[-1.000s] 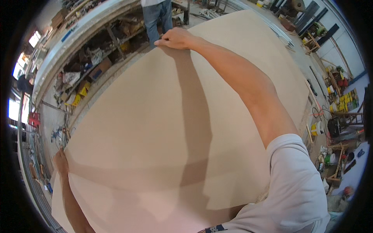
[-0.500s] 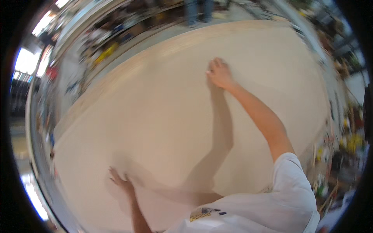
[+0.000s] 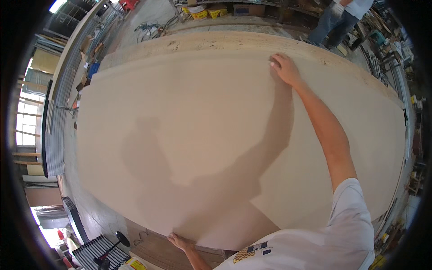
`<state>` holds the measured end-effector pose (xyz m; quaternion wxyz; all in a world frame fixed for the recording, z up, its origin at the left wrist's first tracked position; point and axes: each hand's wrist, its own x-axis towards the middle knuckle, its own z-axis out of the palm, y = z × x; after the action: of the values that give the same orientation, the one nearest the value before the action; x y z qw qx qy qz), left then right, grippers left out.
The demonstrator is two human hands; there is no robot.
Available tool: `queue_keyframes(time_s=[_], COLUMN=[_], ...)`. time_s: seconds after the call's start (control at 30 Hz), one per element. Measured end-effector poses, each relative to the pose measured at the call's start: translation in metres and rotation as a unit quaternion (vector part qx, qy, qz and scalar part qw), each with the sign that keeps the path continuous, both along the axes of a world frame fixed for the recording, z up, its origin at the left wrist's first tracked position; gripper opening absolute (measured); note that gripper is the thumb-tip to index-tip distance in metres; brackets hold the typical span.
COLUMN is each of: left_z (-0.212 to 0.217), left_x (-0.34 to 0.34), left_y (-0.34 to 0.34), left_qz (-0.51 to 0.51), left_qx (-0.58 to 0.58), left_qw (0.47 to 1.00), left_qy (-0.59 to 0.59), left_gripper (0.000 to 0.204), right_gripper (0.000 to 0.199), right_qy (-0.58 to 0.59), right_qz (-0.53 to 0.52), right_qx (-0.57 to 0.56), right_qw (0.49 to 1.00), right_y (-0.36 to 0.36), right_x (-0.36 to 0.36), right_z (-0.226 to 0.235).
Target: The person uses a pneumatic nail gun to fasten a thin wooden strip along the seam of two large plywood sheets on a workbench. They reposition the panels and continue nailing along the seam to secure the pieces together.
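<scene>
A large pale tan board [image 3: 216, 112] stretches across most of the view, with my shadow cast over it. Speckled, rougher wood [image 3: 225, 41] shows as a strip along its far side. My right hand [image 3: 286, 69] reaches across to the board's far edge, its fingers bent over that edge and the fingertips partly hidden. At the near edge, left of my body, my left hand [image 3: 183, 244] grips the board, with some fingers hidden beneath it.
Beyond the far right edge stands another person [image 3: 335, 22] in jeans and a glove. Yellow buckets [image 3: 198, 12] sit on a low shelf at the back. Cables [image 3: 150, 30] lie on the floor there. Stacked long panels [image 3: 56, 135] line the left, and a ribbed black object [image 3: 96, 252] is at lower left.
The view has swung and steadied. My right hand has gone from the board's surface to its far edge. My left hand, earlier spread over the board, now grips the near edge.
</scene>
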<state>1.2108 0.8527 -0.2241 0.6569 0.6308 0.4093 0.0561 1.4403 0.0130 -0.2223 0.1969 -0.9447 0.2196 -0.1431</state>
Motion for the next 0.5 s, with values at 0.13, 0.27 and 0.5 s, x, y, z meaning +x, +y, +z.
queue_keyframes(time_s=[0.13,0.27,0.5], left_z=[0.005,-0.011,-0.012], left_x=[0.006,0.047,0.069], left_y=[-0.005,-0.016,-0.024], left_qz=[-0.022,-0.01,-0.008], left_qx=[0.023,0.057,0.099], left_qw=[0.999,0.998,0.995], left_qy=[-0.004,0.012,0.02], left_gripper=[0.069,0.071,0.066], right_gripper=[0.034,0.032,0.032], right_qy=[-0.032,-0.051,-0.063], right_qz=[0.025,-0.005,-0.066], right_qx=[-0.055,-0.027,-0.031], right_qw=[0.998,0.998,0.995], right_y=[-0.003,-0.025,-0.027], right_x=[0.019,0.041,0.048], right_z=[-0.001,-0.004,-0.011])
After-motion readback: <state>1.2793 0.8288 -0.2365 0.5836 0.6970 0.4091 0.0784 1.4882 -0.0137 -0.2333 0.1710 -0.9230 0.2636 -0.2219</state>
